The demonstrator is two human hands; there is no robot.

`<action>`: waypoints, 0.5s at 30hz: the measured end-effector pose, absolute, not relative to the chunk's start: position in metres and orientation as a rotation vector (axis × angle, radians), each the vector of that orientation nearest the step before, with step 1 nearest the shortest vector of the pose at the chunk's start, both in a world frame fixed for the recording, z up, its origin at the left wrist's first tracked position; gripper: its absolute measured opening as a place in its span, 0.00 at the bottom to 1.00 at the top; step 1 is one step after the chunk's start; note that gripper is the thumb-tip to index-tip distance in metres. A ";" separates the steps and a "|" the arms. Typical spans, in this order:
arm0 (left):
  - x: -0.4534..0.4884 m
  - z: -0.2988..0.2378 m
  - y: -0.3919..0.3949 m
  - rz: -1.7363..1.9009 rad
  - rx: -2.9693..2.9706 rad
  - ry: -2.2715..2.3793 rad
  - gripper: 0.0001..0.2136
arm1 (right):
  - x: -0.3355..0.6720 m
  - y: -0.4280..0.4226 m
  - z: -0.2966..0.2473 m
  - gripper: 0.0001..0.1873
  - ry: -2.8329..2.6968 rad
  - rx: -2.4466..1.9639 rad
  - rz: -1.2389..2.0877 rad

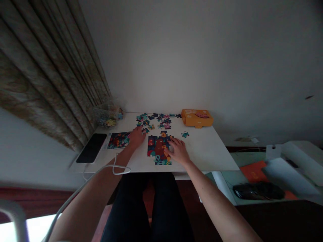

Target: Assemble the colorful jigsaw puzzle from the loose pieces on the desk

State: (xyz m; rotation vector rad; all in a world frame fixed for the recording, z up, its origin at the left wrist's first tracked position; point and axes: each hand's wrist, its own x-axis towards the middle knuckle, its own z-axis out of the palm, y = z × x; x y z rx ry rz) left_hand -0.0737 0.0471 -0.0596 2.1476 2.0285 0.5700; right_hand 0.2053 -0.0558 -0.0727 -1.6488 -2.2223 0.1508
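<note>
Our bench (209,153): part-built puzzle (156,148), our right hand (178,151) spread flat on it; left hand (137,137) open, flat beside loose pieces (153,120); orange box (197,118).

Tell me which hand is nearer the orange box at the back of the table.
Right. The right hand rests on the part-built puzzle, in front and left of the orange box; the left hand lies farther left, by the picture card.
</note>
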 end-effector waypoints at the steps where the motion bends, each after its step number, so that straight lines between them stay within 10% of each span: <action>1: -0.076 -0.058 0.052 0.555 2.157 2.035 0.21 | 0.205 -0.056 -0.073 0.29 -2.218 -1.652 0.158; 15: -0.080 -0.062 0.120 0.353 2.492 1.605 0.20 | 0.203 -0.053 -0.072 0.27 -2.173 -1.742 0.209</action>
